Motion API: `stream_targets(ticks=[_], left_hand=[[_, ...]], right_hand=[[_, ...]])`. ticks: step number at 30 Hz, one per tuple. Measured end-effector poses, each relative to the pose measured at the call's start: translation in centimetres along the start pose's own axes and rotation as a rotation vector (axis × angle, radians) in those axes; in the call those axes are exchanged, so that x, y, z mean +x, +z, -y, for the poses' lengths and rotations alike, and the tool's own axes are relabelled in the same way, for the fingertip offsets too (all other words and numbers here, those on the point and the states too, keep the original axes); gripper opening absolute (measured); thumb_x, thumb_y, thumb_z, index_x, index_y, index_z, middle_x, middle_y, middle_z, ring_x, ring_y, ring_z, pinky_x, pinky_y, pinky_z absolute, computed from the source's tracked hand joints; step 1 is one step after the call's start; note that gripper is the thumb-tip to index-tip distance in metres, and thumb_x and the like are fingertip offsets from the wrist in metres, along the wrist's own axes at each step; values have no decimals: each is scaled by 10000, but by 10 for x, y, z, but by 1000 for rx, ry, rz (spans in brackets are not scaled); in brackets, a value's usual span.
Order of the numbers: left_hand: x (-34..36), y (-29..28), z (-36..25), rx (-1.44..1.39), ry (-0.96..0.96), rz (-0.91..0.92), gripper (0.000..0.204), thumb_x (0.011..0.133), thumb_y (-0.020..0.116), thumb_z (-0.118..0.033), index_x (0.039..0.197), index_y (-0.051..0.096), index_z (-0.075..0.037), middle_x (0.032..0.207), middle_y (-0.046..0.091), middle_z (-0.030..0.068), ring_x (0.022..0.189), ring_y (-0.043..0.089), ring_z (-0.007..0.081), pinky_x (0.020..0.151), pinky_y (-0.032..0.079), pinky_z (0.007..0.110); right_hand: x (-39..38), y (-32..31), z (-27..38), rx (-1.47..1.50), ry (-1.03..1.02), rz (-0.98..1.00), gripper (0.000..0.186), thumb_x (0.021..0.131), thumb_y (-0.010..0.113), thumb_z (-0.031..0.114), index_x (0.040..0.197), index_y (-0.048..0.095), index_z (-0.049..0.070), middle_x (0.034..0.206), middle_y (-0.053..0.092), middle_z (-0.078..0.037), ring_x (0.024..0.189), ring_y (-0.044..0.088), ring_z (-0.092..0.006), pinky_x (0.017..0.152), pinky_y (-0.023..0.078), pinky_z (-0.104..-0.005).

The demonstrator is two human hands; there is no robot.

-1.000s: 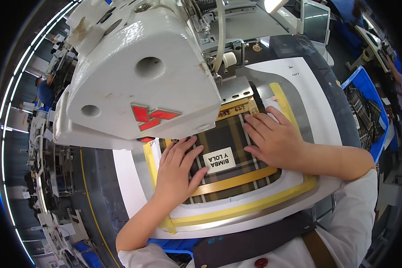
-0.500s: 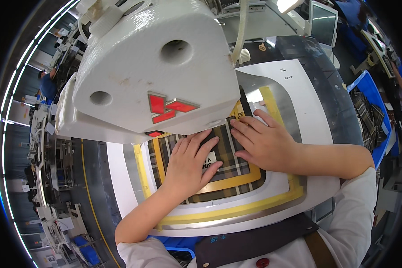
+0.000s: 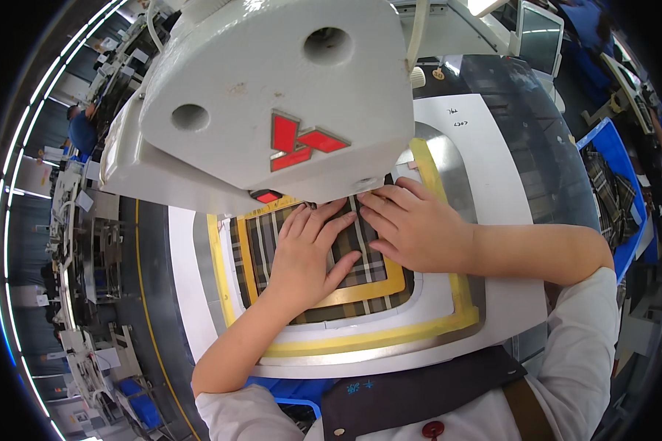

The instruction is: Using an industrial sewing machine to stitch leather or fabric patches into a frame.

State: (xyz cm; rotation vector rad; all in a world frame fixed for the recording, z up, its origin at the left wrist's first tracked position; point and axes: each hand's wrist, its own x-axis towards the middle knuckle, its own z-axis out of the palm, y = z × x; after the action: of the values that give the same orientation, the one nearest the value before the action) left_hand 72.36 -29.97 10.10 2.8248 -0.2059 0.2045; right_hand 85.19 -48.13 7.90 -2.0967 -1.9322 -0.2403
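Plaid fabric in brown, grey and white lies flat beneath a rounded yellow frame, under a white machine head. Spread on the cloth is my left hand, palm down, fingers apart, its fingertips close to the machine's lower edge. My right hand also rests palm down, fingers stretched out, over the frame's right side and the fabric edge. Neither hand grips anything. The far part of the fabric and frame is hidden by the machine head and my hands.
The sewing machine head with a red emblem looms over the work. Yellow tape borders a metal plate on a white sheet. A blue crate of plaid pieces stands at right; another blue container is below the table edge.
The fabric, frame and plate have moved left and slightly away from me relative to the machine, my hands with them. A white label between my hands no longer shows.
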Motion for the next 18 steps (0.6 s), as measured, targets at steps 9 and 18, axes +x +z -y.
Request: stream_targets(ticks=[9, 18], left_hand=[[4, 1, -5, -41, 6, 8, 684, 675, 761, -435, 1218, 529, -89, 1332, 463, 120, 1259, 413, 327, 1075, 277, 503], [-3, -2, -8, -133, 74, 57, 326, 802, 689, -279, 1079, 618, -122, 1270, 533, 70, 1241, 460, 280, 1065, 316, 472]], right_hand=[[-38, -10, 23, 120, -226, -152, 276, 853, 581, 238, 1014, 626, 18, 1097, 606, -98, 1074, 526, -232, 974, 379, -413], [-35, -11, 21, 130, -232, -116, 233, 869, 569, 226, 987, 616, 30, 1062, 606, -91, 1056, 528, -225, 989, 369, -409]])
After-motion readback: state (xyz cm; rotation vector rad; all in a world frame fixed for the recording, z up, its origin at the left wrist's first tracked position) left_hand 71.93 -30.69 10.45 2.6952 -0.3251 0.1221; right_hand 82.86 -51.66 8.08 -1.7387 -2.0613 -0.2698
